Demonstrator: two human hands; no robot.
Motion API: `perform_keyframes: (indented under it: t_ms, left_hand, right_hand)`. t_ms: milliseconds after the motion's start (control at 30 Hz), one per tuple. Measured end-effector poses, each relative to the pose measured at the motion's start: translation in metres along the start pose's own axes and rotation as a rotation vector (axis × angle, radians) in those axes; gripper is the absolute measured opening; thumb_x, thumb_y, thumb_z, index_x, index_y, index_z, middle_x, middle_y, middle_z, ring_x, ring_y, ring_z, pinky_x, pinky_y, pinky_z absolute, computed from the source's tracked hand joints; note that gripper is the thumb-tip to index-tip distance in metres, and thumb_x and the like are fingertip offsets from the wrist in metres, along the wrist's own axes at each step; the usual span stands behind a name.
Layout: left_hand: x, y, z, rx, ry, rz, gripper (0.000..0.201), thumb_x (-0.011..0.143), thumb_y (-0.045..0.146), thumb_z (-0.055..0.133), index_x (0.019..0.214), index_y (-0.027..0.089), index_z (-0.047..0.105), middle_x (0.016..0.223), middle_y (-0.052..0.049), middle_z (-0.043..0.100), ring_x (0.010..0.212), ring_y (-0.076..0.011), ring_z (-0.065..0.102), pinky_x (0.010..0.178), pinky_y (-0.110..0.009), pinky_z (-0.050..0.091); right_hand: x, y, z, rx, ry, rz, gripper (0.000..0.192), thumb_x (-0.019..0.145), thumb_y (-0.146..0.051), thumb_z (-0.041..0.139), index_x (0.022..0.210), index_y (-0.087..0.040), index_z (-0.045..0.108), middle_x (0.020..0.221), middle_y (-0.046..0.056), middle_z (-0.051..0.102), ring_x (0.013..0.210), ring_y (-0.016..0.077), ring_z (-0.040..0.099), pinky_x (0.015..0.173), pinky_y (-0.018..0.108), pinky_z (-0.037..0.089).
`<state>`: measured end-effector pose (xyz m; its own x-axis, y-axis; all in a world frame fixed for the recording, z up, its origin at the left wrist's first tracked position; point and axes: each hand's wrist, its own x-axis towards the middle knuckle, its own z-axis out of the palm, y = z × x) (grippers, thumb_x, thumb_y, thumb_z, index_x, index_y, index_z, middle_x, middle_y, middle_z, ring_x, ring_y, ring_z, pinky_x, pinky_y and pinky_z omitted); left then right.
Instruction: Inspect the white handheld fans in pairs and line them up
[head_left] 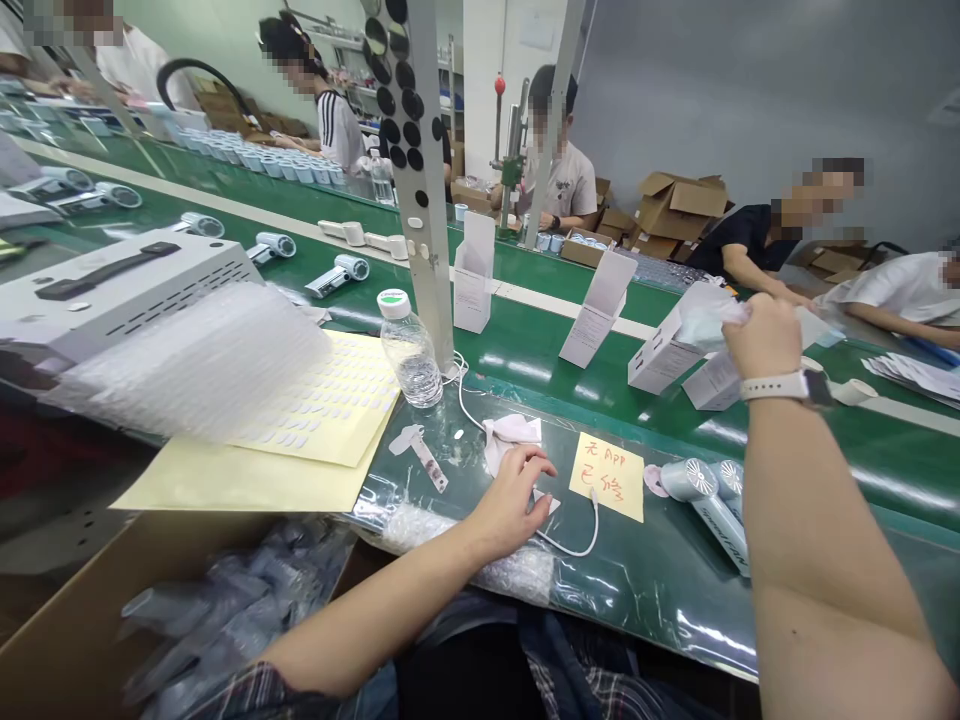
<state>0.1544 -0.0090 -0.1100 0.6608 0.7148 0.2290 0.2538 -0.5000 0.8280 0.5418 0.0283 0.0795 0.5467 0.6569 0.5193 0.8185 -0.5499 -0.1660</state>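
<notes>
Two hands at work. Right hand (763,335), frame right, grips pale crumpled bag (703,325) at open white carton (664,352) on green tabletop (525,350). Left hand (510,500), lower centre, fingers spread on white cable (574,545). Judged: packing step; bag needs seating inside carton.

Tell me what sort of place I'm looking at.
Most likely a factory packing line: a long green conveyor belt carries open white cardboard boxes and white handheld fans, with several seated workers alongside.
</notes>
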Motion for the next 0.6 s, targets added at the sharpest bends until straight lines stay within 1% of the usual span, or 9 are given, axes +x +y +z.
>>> perform_keyframes:
  t_ms: [100, 167, 200, 267, 300, 333, 433, 500, 600]
  left_hand:
    - [0.0, 0.001, 0.0, -0.001, -0.008, -0.001, 0.032, 0.085, 0.012, 0.065, 0.115, 0.024, 0.063, 0.135, -0.012, 0.057, 0.136, -0.0308, 0.056, 0.121, -0.057, 0.048]
    - [0.0, 0.001, -0.001, -0.008, -0.009, -0.018, 0.032, 0.086, 0.013, 0.065, 0.115, 0.024, 0.062, 0.136, -0.012, 0.056, 0.137, -0.0307, 0.055, 0.122, -0.057, 0.047]
    - [0.0, 0.001, -0.002, -0.011, -0.009, -0.029, 0.031, 0.086, 0.013, 0.064, 0.115, 0.024, 0.062, 0.136, -0.012, 0.056, 0.138, -0.0307, 0.054, 0.123, -0.057, 0.047]
    - [0.0, 0.0, -0.003, -0.015, -0.011, -0.048, 0.03, 0.087, 0.013, 0.063, 0.116, 0.023, 0.061, 0.136, -0.013, 0.055, 0.138, -0.0307, 0.053, 0.123, -0.058, 0.046]
    - [0.0, 0.0, -0.003, -0.016, -0.015, -0.051, 0.03, 0.087, 0.013, 0.063, 0.116, 0.023, 0.061, 0.136, -0.013, 0.054, 0.138, -0.0307, 0.053, 0.123, -0.058, 0.046]
    - [0.0, 0.0, -0.002, -0.016, -0.02, -0.05, 0.03, 0.087, 0.013, 0.063, 0.116, 0.023, 0.061, 0.136, -0.013, 0.054, 0.138, -0.0307, 0.053, 0.123, -0.058, 0.045]
    - [-0.001, 0.0, -0.001, -0.017, -0.039, -0.033, 0.031, 0.087, 0.014, 0.063, 0.116, 0.024, 0.06, 0.137, -0.013, 0.054, 0.138, -0.0305, 0.053, 0.123, -0.057, 0.046]
    - [-0.001, 0.0, 0.0, -0.019, -0.042, -0.026, 0.031, 0.086, 0.014, 0.064, 0.115, 0.023, 0.06, 0.136, -0.013, 0.054, 0.137, -0.0305, 0.054, 0.122, -0.057, 0.046]
    - [-0.002, 0.0, -0.001, -0.015, -0.028, -0.029, 0.03, 0.086, 0.014, 0.064, 0.115, 0.023, 0.061, 0.136, -0.013, 0.055, 0.136, -0.0307, 0.054, 0.121, -0.057, 0.047]
  right_hand:
    - [0.024, -0.01, -0.01, -0.029, -0.101, -0.018, 0.04, 0.097, -0.035, 0.061, 0.113, 0.001, 0.069, 0.115, 0.024, 0.064, 0.115, 0.0295, 0.062, 0.083, 0.043, 0.036]
    - [0.036, -0.019, -0.012, -0.041, -0.121, 0.014, 0.052, 0.098, -0.039, 0.061, 0.123, 0.007, 0.065, 0.125, 0.031, 0.06, 0.115, 0.031, 0.064, 0.081, 0.044, 0.036]
    - [0.039, -0.023, -0.011, -0.048, -0.104, 0.045, 0.061, 0.098, -0.04, 0.062, 0.132, 0.01, 0.06, 0.132, 0.036, 0.054, 0.117, 0.0324, 0.064, 0.08, 0.045, 0.036]
    - [0.042, -0.03, -0.008, -0.058, -0.028, 0.111, 0.081, 0.098, -0.043, 0.065, 0.152, 0.013, 0.039, 0.144, 0.044, 0.04, 0.124, 0.0357, 0.06, 0.081, 0.047, 0.035]
    - [0.042, -0.032, -0.005, -0.061, 0.013, 0.136, 0.088, 0.098, -0.043, 0.067, 0.156, 0.013, 0.031, 0.147, 0.046, 0.036, 0.128, 0.0369, 0.058, 0.083, 0.048, 0.035]
    - [0.041, -0.033, -0.002, -0.061, 0.045, 0.149, 0.09, 0.097, -0.042, 0.068, 0.157, 0.012, 0.029, 0.147, 0.045, 0.035, 0.131, 0.0373, 0.055, 0.084, 0.048, 0.034]
    - [0.037, -0.03, 0.009, -0.055, 0.057, 0.12, 0.067, 0.099, -0.036, 0.069, 0.146, 0.008, 0.049, 0.142, 0.039, 0.048, 0.129, 0.0348, 0.055, 0.084, 0.046, 0.034]
    - [0.034, -0.025, 0.019, -0.056, 0.019, 0.077, 0.051, 0.101, -0.034, 0.066, 0.134, 0.004, 0.062, 0.136, 0.035, 0.056, 0.122, 0.032, 0.058, 0.083, 0.045, 0.034]
    - [0.029, -0.017, 0.036, -0.082, -0.06, 0.04, 0.039, 0.103, -0.039, 0.063, 0.111, -0.002, 0.073, 0.12, 0.026, 0.067, 0.109, 0.0269, 0.063, 0.082, 0.04, 0.04]
